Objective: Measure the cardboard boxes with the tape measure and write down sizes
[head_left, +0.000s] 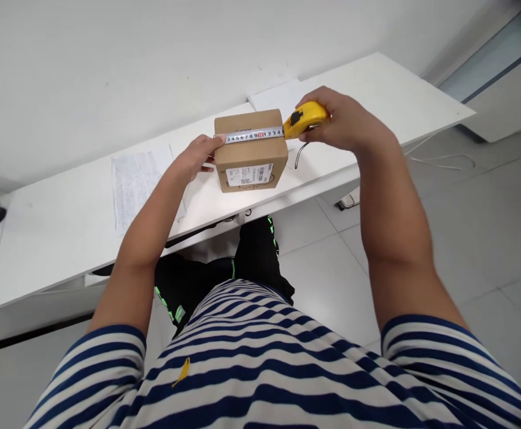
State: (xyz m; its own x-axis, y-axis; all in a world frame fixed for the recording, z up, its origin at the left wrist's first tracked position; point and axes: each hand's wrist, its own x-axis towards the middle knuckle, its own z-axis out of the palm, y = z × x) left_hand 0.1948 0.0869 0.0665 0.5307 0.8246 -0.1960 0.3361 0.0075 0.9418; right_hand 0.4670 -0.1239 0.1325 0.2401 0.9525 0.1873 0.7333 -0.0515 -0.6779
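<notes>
A small brown cardboard box (250, 156) with a white label on its front stands on the white table (64, 232). A white tape blade (253, 135) lies stretched across the box's top. My right hand (338, 119) grips the yellow tape measure case (303, 118) at the box's right edge. My left hand (200, 156) rests against the box's left side, its fingers pinching the tape's end at the top left corner.
A printed paper sheet (137, 185) lies on the table left of the box, another sheet (278, 95) behind it. A thin black cord (299, 156) hangs from the tape case. The wall is close behind. Grey tiled floor lies to the right.
</notes>
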